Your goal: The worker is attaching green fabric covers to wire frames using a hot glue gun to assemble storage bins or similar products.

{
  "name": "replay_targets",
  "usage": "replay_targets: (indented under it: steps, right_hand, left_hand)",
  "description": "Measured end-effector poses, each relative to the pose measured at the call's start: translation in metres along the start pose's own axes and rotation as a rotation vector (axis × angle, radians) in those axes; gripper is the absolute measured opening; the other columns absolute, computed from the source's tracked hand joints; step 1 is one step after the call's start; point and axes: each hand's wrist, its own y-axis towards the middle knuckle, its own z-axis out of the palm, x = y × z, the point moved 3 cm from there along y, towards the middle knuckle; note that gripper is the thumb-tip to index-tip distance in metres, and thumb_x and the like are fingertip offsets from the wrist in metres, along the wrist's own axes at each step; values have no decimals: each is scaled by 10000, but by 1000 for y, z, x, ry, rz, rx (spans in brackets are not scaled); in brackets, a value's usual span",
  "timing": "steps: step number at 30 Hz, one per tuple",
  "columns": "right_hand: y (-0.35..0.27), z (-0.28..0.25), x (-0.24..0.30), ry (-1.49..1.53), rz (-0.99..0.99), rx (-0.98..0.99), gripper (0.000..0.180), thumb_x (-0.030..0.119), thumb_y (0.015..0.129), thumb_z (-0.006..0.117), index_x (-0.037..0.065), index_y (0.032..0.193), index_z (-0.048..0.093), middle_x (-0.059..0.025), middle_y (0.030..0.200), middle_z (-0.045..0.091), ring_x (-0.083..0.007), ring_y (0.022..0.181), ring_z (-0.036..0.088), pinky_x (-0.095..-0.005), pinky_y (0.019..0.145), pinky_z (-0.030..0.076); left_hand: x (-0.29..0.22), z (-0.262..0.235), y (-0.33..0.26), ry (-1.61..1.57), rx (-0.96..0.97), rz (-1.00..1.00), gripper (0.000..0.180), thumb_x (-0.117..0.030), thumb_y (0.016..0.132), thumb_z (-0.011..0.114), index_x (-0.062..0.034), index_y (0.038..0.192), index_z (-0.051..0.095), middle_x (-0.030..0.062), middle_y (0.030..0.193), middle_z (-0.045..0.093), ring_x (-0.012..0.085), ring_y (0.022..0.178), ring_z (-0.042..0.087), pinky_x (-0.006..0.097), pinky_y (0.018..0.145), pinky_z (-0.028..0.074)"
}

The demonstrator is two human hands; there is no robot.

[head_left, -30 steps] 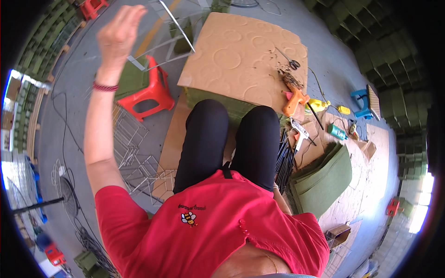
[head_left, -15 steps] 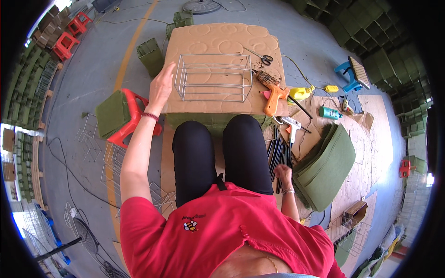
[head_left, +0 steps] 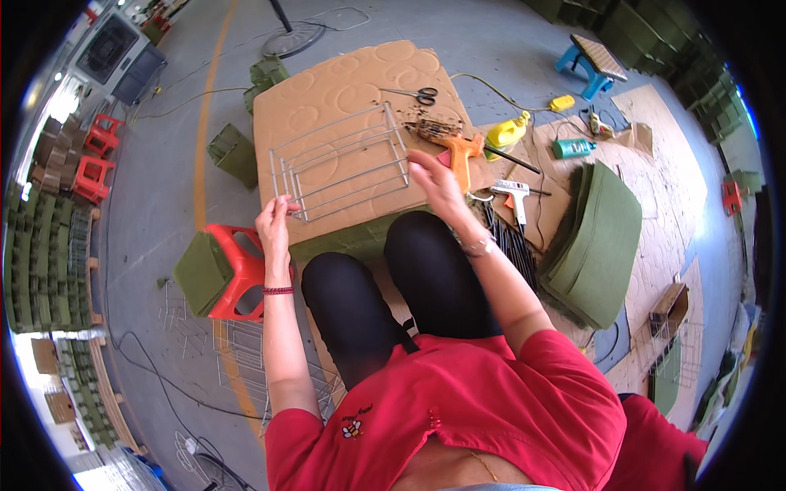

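Note:
A rectangular metal wire frame [head_left: 344, 164] lies on the cardboard-topped work surface [head_left: 327, 90] in front of me. At its near left corner, my left hand [head_left: 275, 225] has its fingers bent and pinched on the wire. My right hand [head_left: 440, 186] is at the frame's right end, fingers stretched out and apart, the tips beside the end wires. Just beyond that hand lies an orange glue gun [head_left: 465, 155] with a blackened nozzle end. Scissors with dark handles [head_left: 425, 96] rest farther back.
Right of the surface are a white glue gun [head_left: 514, 196], a yellow bottle [head_left: 508, 133], a green bottle [head_left: 573, 148], black sticks [head_left: 509, 245] and stacked green sheets [head_left: 602, 245]. A red stool [head_left: 243, 274] with green sheets stands left. More wire frames [head_left: 246, 352] lie on the floor.
My right hand has come up from the black sticks to the frame's right end. My left hand has moved to the near left corner and bent its fingers. The whole view has shifted and tilted.

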Motion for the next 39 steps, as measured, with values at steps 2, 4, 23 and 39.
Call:
replay_targets:
  steps: [2, 4, 23, 39]
  right_hand:
    - [12, 20, 0, -4, 83, 44, 446, 208, 990, 577, -50, 1343, 488, -150, 1239, 630, -212, 1153, 598, -316, 981, 469]
    - [20, 28, 1, 1, 52, 25, 460, 194, 980, 585, -43, 1358, 472, -170, 1227, 639, -231, 1155, 609, -336, 983, 480]
    - [-137, -68, -85, -109, 246, -272, 204, 183, 930, 643, 4, 836, 664, -102, 631, 627, -145, 627, 611, -309, 597, 481]
    - [-294, -293, -259, -779, 710, -965, 176, 214, 835, 683, 55, 902, 646, -140, 842, 687, -325, 837, 657, -423, 776, 512]
  left_hand:
    - [6, -4, 2, 9, -67, 14, 345, -309, 1007, 542, 0, 1113, 654, 72, 888, 713, 118, 853, 629, 269, 794, 453]
    - [12, -8, 8, -9, -80, 35, 356, -317, 1007, 544, 0, 1123, 657, 72, 883, 720, 115, 842, 627, 273, 785, 465]
    - [-106, 67, -64, 437, -97, 599, 215, -99, 1004, 538, 37, 1124, 653, 108, 1103, 675, 179, 1044, 616, 312, 913, 474]
    - [23, -49, -133, 760, -127, 93, 331, -247, 1007, 548, 41, 1092, 688, 148, 1038, 726, 225, 951, 688, 329, 838, 526]
